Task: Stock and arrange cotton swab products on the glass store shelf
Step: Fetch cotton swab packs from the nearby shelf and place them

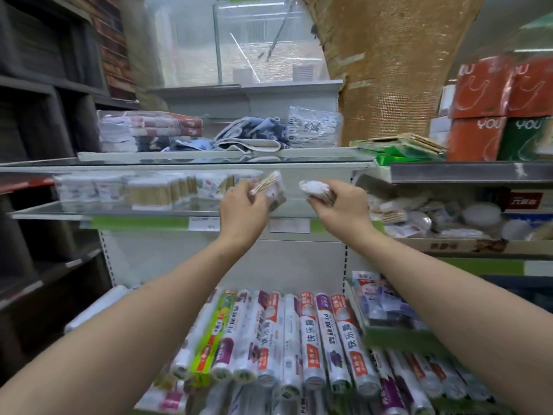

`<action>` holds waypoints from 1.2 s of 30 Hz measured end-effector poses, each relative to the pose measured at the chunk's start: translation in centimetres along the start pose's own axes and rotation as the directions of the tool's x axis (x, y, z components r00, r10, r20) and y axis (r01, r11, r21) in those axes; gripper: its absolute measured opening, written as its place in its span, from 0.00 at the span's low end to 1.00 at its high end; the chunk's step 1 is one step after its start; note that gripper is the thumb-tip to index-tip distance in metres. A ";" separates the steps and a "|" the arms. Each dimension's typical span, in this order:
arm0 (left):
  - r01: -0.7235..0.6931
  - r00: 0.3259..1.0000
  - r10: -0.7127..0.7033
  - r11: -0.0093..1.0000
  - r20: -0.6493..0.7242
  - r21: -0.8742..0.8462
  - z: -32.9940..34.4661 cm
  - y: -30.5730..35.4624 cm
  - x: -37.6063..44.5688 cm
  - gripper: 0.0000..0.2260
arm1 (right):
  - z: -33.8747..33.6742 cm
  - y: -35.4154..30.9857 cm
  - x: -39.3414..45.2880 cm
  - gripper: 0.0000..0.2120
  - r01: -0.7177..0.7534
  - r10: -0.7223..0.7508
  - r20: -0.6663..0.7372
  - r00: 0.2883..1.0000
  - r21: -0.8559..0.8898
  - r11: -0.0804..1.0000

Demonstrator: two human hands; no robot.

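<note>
Rolls of plastic wrap and bags (302,348) lay packed side by side on the lowest shelf, closest to where the person stood, their printed labels in red, purple and green facing up. Both bare forearms reached over them toward the glass shelf (48,213) above. The left hand (244,209) was curled around a clear packet of wooden-stick cotton swabs (270,187), gripping it from below so that the sticks tilted up and to the right; the packet sat just above the shelf's front edge. The right hand (341,202) pinched a second small packet of cotton swabs (315,188), whose white tips showed bunched at its upper left end. The two packets were near each other but apart, held in front of the bare right-hand stretch of the shelf. Further left on that same glass, a row of swab packs (140,191) already stood together, blurred but showing tan sticks and white wrappers. On the glass level above lay folded towels (149,133) and a crumpled blue cloth (254,134). To the right, orange and green tissue packs (502,109) were stacked, and beneath them a cardboard tray (449,245) held loose small packets.
</note>
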State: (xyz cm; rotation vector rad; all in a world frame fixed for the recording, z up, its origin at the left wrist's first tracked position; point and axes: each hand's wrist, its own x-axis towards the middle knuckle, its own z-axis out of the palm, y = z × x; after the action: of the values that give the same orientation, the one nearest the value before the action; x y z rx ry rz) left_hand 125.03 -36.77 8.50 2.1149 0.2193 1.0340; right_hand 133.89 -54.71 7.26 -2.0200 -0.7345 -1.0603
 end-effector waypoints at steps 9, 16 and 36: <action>0.271 0.962 -0.253 0.935 0.106 -0.228 -6.7 -5.3 2.3 0.07 | 5.9 -5.8 0.9 0.14 -0.350 0.335 0.105 0.936 0.232 0.907; 0.327 0.945 -0.296 0.886 0.141 -0.328 -8.4 -7.0 4.2 0.08 | 8.5 -7.3 2.1 0.09 -0.487 0.436 0.217 0.873 0.351 0.800; 0.363 0.931 -0.342 0.909 0.130 -0.203 -2.9 -11.4 14.8 0.07 | 14.5 -2.4 11.0 0.14 -0.835 0.337 0.806 0.486 0.315 0.450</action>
State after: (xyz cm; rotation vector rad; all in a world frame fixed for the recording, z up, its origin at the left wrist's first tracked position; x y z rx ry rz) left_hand 134.46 -20.53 10.60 1.8263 0.4045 0.7094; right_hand 143.93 -40.01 11.70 -1.6661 -0.4643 0.4280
